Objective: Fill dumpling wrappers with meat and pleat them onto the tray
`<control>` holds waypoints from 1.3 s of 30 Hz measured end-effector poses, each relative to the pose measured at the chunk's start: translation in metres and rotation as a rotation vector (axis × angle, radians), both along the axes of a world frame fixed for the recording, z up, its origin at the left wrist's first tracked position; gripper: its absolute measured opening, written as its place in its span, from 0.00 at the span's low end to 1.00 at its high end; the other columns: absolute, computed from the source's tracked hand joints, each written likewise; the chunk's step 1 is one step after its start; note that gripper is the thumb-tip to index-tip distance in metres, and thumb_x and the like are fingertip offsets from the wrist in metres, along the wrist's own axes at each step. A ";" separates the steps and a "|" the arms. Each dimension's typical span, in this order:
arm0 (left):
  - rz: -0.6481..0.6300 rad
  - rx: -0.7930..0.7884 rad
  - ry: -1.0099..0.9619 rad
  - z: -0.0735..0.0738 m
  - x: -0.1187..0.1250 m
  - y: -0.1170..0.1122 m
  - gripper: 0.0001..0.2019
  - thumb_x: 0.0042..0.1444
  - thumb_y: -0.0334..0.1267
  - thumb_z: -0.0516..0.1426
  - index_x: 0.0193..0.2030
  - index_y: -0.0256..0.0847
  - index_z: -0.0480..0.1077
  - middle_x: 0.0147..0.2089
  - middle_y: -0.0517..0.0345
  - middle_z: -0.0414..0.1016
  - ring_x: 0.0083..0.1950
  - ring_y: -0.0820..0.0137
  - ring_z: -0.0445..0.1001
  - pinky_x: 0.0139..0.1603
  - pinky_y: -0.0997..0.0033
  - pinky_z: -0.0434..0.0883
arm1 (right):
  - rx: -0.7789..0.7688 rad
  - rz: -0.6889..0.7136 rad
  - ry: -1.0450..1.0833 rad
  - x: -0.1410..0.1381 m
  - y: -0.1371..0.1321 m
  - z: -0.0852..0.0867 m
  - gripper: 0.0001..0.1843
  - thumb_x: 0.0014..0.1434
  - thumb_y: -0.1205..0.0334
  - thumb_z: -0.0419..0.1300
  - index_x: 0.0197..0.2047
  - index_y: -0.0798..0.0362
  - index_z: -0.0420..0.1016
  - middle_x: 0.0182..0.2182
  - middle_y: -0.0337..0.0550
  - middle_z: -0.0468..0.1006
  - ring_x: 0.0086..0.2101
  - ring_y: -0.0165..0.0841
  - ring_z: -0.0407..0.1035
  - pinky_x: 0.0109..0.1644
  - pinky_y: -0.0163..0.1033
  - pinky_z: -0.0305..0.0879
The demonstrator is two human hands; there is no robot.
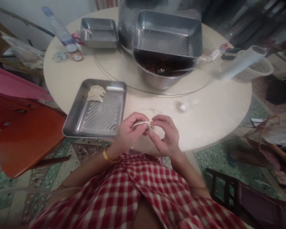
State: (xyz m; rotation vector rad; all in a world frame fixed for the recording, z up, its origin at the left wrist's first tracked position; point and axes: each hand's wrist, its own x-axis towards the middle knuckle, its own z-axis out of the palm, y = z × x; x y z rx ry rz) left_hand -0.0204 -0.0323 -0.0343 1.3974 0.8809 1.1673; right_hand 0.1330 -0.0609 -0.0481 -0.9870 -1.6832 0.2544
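Note:
My left hand (128, 132) and my right hand (164, 135) meet at the near edge of the round table (216, 105). Both pinch a pale dumpling (143, 123) between their fingertips, the fingers closed on its folded dough. A gold bangle sits on my left wrist. To the left lies a steel tray (97, 109) with three finished dumplings (96, 93) in its far corner. Behind my hands a stack of dough wrappers (152, 113) rests on the table.
A steel bowl of dark filling (162, 71) stands under a large steel tray (168, 35) at the table's middle. A smaller tray (99, 31), a plastic bottle (58, 27), a small jar (75, 52) and a white basket (257, 68) ring the far side. An orange chair (23, 136) stands left.

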 end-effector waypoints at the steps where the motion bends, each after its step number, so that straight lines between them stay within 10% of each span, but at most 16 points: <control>1: -0.011 -0.001 -0.008 0.000 0.000 0.000 0.01 0.56 0.31 0.59 0.35 0.39 0.72 0.34 0.61 0.74 0.31 0.78 0.73 0.31 0.81 0.74 | 0.020 -0.010 0.002 0.000 0.000 -0.002 0.09 0.60 0.64 0.62 0.45 0.49 0.73 0.41 0.45 0.75 0.41 0.34 0.74 0.42 0.42 0.76; 28: 0.006 0.140 0.047 -0.007 0.008 0.000 0.01 0.57 0.32 0.59 0.35 0.38 0.73 0.38 0.58 0.73 0.31 0.78 0.72 0.28 0.79 0.73 | 0.198 -0.357 -0.125 -0.008 -0.007 -0.022 0.06 0.61 0.71 0.62 0.39 0.51 0.75 0.31 0.41 0.77 0.31 0.30 0.71 0.34 0.38 0.70; 39: -0.100 -0.181 -0.053 -0.007 0.006 0.000 0.06 0.59 0.38 0.60 0.40 0.39 0.76 0.33 0.61 0.77 0.29 0.78 0.74 0.32 0.79 0.74 | -0.002 -0.145 0.031 -0.007 0.002 -0.031 0.23 0.66 0.56 0.57 0.63 0.47 0.69 0.59 0.51 0.75 0.56 0.41 0.72 0.55 0.52 0.75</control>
